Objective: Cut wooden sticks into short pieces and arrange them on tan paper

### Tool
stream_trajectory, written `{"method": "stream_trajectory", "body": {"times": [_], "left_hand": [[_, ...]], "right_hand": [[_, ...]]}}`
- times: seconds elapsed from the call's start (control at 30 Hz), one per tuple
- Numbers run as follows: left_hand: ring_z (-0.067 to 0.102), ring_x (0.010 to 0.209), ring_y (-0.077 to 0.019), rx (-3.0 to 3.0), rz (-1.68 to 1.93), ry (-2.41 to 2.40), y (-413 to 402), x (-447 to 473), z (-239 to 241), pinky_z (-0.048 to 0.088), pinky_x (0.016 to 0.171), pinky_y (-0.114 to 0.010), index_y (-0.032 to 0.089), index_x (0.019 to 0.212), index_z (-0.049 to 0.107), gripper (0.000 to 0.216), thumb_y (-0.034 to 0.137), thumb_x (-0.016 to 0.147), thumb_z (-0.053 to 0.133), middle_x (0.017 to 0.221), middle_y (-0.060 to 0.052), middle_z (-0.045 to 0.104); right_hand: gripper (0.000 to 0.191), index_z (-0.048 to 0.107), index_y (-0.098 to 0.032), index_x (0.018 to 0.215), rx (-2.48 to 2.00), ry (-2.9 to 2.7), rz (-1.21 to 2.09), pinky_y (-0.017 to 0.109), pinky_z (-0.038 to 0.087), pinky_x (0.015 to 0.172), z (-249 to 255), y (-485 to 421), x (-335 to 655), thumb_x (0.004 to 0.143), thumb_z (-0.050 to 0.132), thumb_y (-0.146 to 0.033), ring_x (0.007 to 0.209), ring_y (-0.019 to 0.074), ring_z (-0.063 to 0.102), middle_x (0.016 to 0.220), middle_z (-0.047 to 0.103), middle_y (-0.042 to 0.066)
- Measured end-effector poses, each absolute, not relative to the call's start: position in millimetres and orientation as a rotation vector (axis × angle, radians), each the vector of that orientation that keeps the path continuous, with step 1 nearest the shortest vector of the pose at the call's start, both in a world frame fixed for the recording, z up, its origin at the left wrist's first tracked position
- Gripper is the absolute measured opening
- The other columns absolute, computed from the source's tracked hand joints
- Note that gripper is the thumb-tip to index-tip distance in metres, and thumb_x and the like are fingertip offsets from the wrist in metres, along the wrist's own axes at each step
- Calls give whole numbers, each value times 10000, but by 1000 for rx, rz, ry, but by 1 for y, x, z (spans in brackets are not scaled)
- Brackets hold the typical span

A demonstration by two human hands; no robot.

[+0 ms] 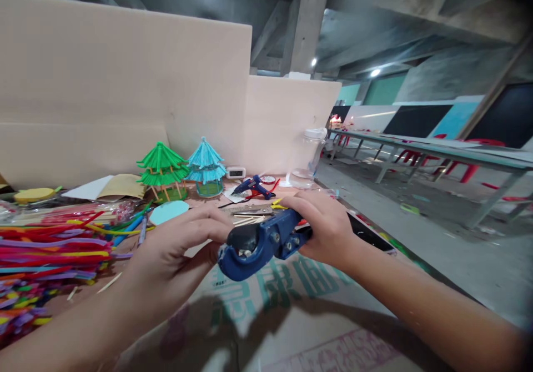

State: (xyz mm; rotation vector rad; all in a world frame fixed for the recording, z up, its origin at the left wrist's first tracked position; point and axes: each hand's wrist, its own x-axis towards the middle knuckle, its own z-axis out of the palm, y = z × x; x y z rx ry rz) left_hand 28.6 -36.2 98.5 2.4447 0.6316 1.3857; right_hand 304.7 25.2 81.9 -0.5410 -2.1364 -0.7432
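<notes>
My right hand (327, 225) grips the handle end of a blue cutting tool (258, 247) and holds it just above the cardboard-covered table (291, 327). The tool's jaw points toward me and to the left. My left hand (179, 250) is beside the jaw, fingers curled and pinched together right at the tool's head; whether they hold anything small is hidden. Thin wooden sticks (250, 216) lie on the table just behind the tool.
A heap of coloured pipe cleaners (45, 261) fills the left side. Behind stand a green pavilion model (163, 169) and a blue one (205, 166), a blue glue gun (254, 186), a small clock (235, 172) and a clear jar (306, 158). A phone (368, 233) lies right of my hand.
</notes>
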Motion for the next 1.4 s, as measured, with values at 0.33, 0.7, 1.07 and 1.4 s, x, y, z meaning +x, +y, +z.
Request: {"method": "stream_trajectory", "body": {"times": [0.33,0.7,1.07,1.4], "left_hand": [[715,879,-157,2400,1276,560,-34,28,96,586,787,-244,264,938,678,270,17,902,576,911,14,739],[718,880,-172,2315,1253,602,-38,27,100,593,786,-263,282,915,701,244,57,908,607,924,8,742],[723,887,-151,2386,1228,558,-37,27,103,582,791,-236,276,981,713,255,53,918,607,948,13,756],[737,816,-226,1805,1340,1208,27,-30,115,590,769,-339,202,1085,727,492,636,852,715,817,-43,766]], "right_hand": [[339,568,-169,1161,-506,-2075,-865,382,529,751,87,23,304,824,598,-196,849,269,689,980,738,124],[364,579,-228,1177,-565,-2143,-790,390,546,745,84,23,309,816,599,-196,854,273,711,927,747,85],[346,572,-211,1148,-498,-2161,-800,368,548,739,87,25,312,805,598,-172,809,256,692,897,730,82],[650,648,-151,1287,-1078,-2598,-23,533,523,1007,48,42,290,747,883,-427,1186,369,665,1264,709,192]]}}
